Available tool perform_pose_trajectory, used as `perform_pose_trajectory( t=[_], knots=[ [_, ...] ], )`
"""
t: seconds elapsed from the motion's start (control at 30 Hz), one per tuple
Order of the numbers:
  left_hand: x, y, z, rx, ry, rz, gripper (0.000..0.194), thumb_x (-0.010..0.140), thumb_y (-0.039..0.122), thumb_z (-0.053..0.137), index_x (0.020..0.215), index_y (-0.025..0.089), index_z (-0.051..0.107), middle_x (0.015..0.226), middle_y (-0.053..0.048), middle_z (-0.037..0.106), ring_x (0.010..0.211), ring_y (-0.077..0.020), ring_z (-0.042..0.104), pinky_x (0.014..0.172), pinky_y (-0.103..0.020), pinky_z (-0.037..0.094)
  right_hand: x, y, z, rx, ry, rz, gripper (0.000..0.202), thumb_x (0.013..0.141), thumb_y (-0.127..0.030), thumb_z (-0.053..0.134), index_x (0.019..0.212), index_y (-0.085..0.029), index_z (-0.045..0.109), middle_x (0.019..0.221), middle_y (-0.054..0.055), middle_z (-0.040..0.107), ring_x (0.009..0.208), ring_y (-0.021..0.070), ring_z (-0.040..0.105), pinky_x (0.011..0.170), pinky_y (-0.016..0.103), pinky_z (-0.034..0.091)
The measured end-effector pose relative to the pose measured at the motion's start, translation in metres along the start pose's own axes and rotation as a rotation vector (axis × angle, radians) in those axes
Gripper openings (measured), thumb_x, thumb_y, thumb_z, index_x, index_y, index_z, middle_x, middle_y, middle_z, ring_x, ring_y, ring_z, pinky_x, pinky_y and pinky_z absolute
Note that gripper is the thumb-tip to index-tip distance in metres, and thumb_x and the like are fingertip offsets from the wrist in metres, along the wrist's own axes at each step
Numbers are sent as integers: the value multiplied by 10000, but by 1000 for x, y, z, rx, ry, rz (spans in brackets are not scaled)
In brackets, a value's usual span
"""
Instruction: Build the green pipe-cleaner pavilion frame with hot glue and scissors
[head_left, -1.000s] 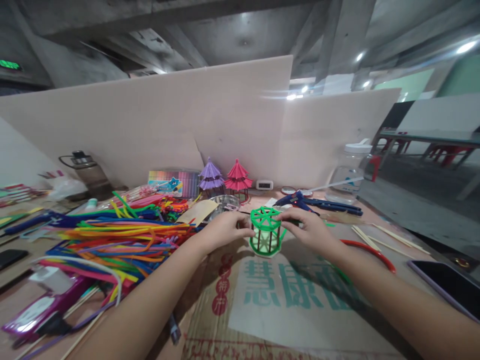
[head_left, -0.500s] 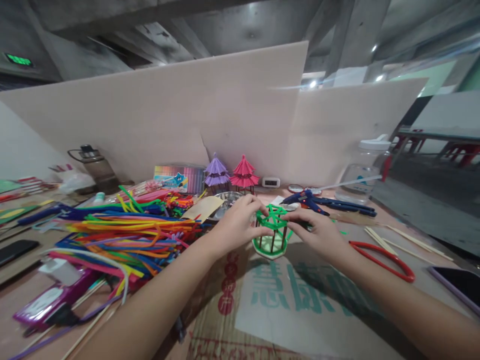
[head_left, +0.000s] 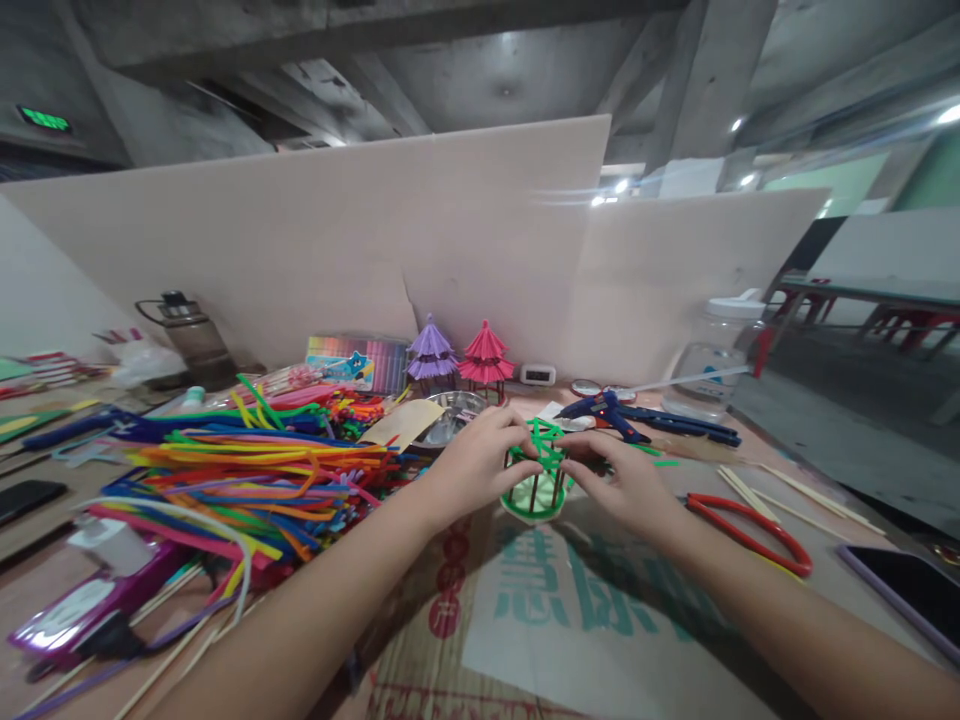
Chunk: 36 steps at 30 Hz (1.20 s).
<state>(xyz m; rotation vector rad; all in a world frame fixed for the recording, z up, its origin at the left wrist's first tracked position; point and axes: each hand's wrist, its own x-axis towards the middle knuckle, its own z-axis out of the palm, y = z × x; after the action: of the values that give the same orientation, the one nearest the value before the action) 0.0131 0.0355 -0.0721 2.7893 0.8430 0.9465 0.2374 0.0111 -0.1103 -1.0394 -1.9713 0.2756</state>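
The pinkish tabletop (head_left: 30, 582) bears a heap of multicoloured fuzzy pipe cleaners (head_left: 255, 480). The left hand (head_left: 478, 457) has its grip clamped on a green-and-brown, cage-like frame (head_left: 535, 492) between both hands; whether the right hand (head_left: 621, 475), touching it, grips too, I cannot tell.

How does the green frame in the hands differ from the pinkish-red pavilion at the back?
The green frame is roofless, topped by an open, spoked rim; the pinkish-red pavilion carries a pointed, two-tiered roof. The frame is held between the left hand and right hand; the pavilion stands untouched behind them. Both have dark upright posts.
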Motion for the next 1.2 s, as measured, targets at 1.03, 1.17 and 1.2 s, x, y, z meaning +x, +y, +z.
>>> perform_pose_trajectory(
  t=[1.03, 1.17, 1.2],
  knots=[
    [-4, 0, 17, 75, 203, 58, 110, 888, 297, 670, 901, 189, 674, 977, -59, 643, 963, -206, 567, 890, -369, 458, 0, 7, 0, -163, 31, -177, 310, 982, -267, 503, 1262, -209, 620, 943, 63, 687, 872, 204, 641, 797, 345, 532],
    [-4, -1, 17, 86, 199, 69, 99, 890, 287, 667, 896, 188, 676, 963, -55, 637, 959, -202, 569, 896, -370, 457, 1, 9, -1, -194, 28, -140, 324, 934, -321, 602, 1231, -196, 639, 1001, 76, 696, 925, 226, 651, 835, 369, 529],
    [-4, -1, 17, 88, 201, 75, 97, 892, 285, 664, 898, 189, 677, 961, -54, 635, 959, -200, 568, 904, -371, 456, 1, 11, -1, -197, 30, -136, 297, 929, -318, 609, 1198, -201, 658, 1026, 78, 701, 944, 230, 654, 844, 371, 529]
  ],
)
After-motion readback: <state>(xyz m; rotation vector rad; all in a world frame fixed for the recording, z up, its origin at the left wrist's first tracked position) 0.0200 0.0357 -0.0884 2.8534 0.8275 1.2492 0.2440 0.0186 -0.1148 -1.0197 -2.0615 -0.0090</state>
